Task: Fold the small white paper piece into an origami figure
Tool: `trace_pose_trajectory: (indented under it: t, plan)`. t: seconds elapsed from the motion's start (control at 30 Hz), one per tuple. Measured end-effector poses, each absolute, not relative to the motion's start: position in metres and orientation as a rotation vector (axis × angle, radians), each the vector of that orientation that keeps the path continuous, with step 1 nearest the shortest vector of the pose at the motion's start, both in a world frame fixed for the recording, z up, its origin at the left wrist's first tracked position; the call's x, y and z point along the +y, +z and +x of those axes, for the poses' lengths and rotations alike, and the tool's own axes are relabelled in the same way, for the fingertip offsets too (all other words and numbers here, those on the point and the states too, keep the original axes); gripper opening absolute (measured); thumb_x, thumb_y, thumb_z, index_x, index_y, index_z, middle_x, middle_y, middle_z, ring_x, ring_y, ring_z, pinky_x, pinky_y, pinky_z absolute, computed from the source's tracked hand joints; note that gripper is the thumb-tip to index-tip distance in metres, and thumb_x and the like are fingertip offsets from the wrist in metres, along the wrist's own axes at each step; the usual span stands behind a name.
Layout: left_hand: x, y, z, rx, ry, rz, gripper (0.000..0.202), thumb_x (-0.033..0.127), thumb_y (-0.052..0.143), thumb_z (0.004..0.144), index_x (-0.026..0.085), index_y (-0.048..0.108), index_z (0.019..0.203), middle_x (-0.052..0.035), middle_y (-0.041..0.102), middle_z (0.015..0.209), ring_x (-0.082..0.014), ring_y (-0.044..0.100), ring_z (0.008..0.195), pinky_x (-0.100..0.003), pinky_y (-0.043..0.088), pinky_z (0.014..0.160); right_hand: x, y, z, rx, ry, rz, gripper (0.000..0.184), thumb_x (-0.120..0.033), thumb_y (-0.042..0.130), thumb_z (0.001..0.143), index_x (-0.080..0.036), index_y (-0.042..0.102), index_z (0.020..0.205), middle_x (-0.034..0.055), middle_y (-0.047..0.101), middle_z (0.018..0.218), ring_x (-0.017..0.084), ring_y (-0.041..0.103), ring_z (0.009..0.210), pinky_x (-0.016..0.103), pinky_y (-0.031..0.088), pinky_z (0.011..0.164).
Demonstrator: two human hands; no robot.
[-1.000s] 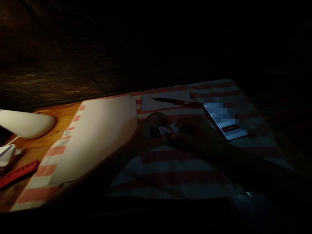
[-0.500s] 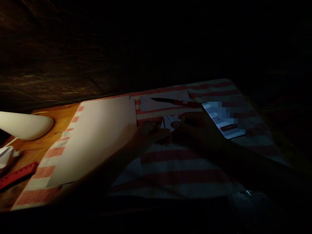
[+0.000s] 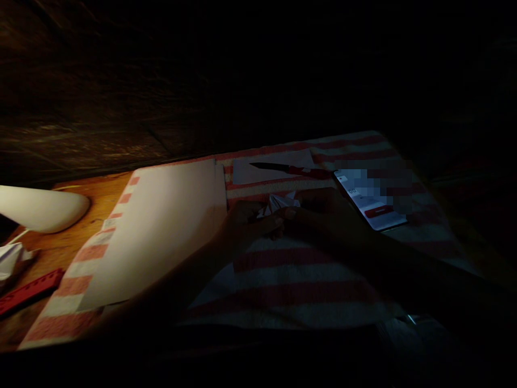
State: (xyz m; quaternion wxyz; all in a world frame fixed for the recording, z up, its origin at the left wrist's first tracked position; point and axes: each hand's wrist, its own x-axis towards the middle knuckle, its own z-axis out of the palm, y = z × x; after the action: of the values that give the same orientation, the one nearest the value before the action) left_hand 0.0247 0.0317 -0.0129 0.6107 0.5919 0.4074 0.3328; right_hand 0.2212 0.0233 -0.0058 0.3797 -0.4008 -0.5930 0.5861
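Observation:
A small folded piece of white paper (image 3: 279,201), with pointed corners and creases, is pinched between both hands above the striped cloth. My left hand (image 3: 252,218) is closed on its left and lower side. My right hand (image 3: 313,213) grips its right side, with the thumb at the front edge. Both thumbs lie close together. The other fingers are mostly lost in shadow. Behind the hands, a knife (image 3: 288,168) with a dark blade and red handle lies partly on a flat paper piece (image 3: 246,173).
Large white sheets (image 3: 153,231) lie at left on the red-and-white striped cloth (image 3: 283,291). A lit phone (image 3: 363,199) is at right. On the wooden surface (image 3: 105,186) are a white lamp-like object (image 3: 44,207), crumpled or folded paper (image 3: 12,261) and a red strip (image 3: 32,291). A dark wall rises behind.
Both hands have shifted their hold on the folded paper, which has turned and now looks wider and lower. My right fingers have moved closer to the left hand. The other things stay put.

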Motion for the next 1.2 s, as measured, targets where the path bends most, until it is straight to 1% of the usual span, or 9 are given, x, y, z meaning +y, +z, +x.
trace_pose_trajectory:
  t: [0.1, 0.23, 0.4, 0.47, 0.6, 0.77, 0.87, 1.03, 1.2]
  plan:
    - [0.030, -0.012, 0.023, 0.965, 0.810, 1.492, 0.025, 0.032, 0.074, 0.077, 0.012, 0.069, 0.064, -0.0031, 0.066, 0.058, -0.0103, 0.058, 0.054, -0.020, 0.048, 0.051, 0.022, -0.007, 0.222, -1.420, 1.612, -0.987, 0.031, -0.042, 0.084, 0.074, -0.015, 0.071, 0.082, 0.0042, 0.072, 0.076, 0.016, 0.066, 0.070, 0.028, 0.051, 0.064]
    - [0.027, -0.010, 0.021, 0.993, 0.866, 1.832, 0.020, 0.031, 0.071, 0.080, 0.013, 0.071, 0.072, -0.0043, 0.071, 0.070, -0.0119, 0.061, 0.061, -0.021, 0.047, 0.052, 0.019, -0.010, 0.224, -1.417, 1.558, -1.003, 0.024, -0.034, 0.085, 0.073, -0.015, 0.071, 0.080, 0.0021, 0.070, 0.074, 0.013, 0.061, 0.063, 0.025, 0.047, 0.056]
    - [0.023, -0.009, 0.020, 0.910, 0.930, 2.318, 0.028, 0.028, 0.063, 0.086, 0.015, 0.063, 0.061, 0.0003, 0.060, 0.058, -0.0088, 0.053, 0.051, -0.019, 0.038, 0.047, 0.016, -0.008, 0.227, -1.529, 1.410, -0.925, 0.026, -0.038, 0.083, 0.076, -0.016, 0.071, 0.077, 0.0021, 0.067, 0.073, 0.014, 0.061, 0.064, 0.026, 0.046, 0.055]
    - [0.022, -0.008, 0.021, 0.890, 0.987, 2.440, 0.023, 0.025, 0.060, 0.089, 0.015, 0.066, 0.069, -0.0003, 0.063, 0.062, -0.0095, 0.057, 0.054, -0.020, 0.041, 0.049, 0.016, -0.008, 0.230, -1.659, 1.229, -0.883, 0.022, -0.037, 0.081, 0.079, -0.017, 0.072, 0.079, 0.0032, 0.069, 0.076, 0.016, 0.063, 0.067, 0.027, 0.047, 0.057]
    - [0.022, -0.005, 0.018, 0.853, 1.123, 2.563, 0.010, 0.021, 0.062, 0.087, 0.017, 0.071, 0.087, -0.0049, 0.075, 0.083, -0.0152, 0.070, 0.075, -0.025, 0.055, 0.065, 0.022, -0.009, 0.240, -1.922, 0.855, -0.637, 0.011, -0.029, 0.069, 0.091, -0.019, 0.074, 0.090, 0.0051, 0.073, 0.088, 0.018, 0.068, 0.081, 0.030, 0.053, 0.071]
    - [0.023, 0.000, 0.009, 0.785, 1.117, 2.715, 0.015, 0.021, 0.065, 0.089, 0.021, 0.073, 0.101, -0.0080, 0.078, 0.102, -0.0183, 0.074, 0.090, -0.028, 0.060, 0.076, 0.024, -0.011, 0.243, -2.051, 0.641, -0.478, 0.012, -0.029, 0.063, 0.096, -0.020, 0.071, 0.097, 0.0086, 0.072, 0.102, 0.019, 0.069, 0.093, 0.031, 0.055, 0.077]
    - [0.024, 0.001, 0.007, 0.721, 1.160, 2.866, 0.012, 0.025, 0.064, 0.091, 0.022, 0.073, 0.098, -0.0057, 0.079, 0.095, -0.0184, 0.074, 0.085, -0.028, 0.059, 0.078, 0.023, -0.009, 0.242, -2.142, 0.555, -0.496, 0.015, -0.031, 0.060, 0.098, -0.019, 0.069, 0.098, 0.0100, 0.072, 0.103, 0.019, 0.069, 0.091, 0.031, 0.054, 0.075]
    - [0.025, 0.002, 0.011, 0.575, 1.131, 3.007, 0.013, 0.023, 0.060, 0.092, 0.017, 0.069, 0.087, -0.0052, 0.074, 0.079, -0.0170, 0.069, 0.070, -0.027, 0.055, 0.065, 0.023, -0.010, 0.245, -2.378, 0.376, -0.590, 0.022, -0.033, 0.055, 0.099, -0.017, 0.067, 0.109, 0.0099, 0.071, 0.101, 0.020, 0.067, 0.087, 0.032, 0.052, 0.073]
    - [0.024, -0.001, 0.014, 0.569, 1.042, 2.994, 0.013, 0.020, 0.061, 0.088, 0.018, 0.066, 0.076, -0.0036, 0.070, 0.073, -0.0159, 0.065, 0.066, -0.027, 0.052, 0.061, 0.022, -0.014, 0.248, -2.511, 0.241, -0.609, 0.022, -0.031, 0.053, 0.100, -0.018, 0.070, 0.103, 0.0082, 0.072, 0.095, 0.018, 0.065, 0.079, 0.031, 0.048, 0.067]
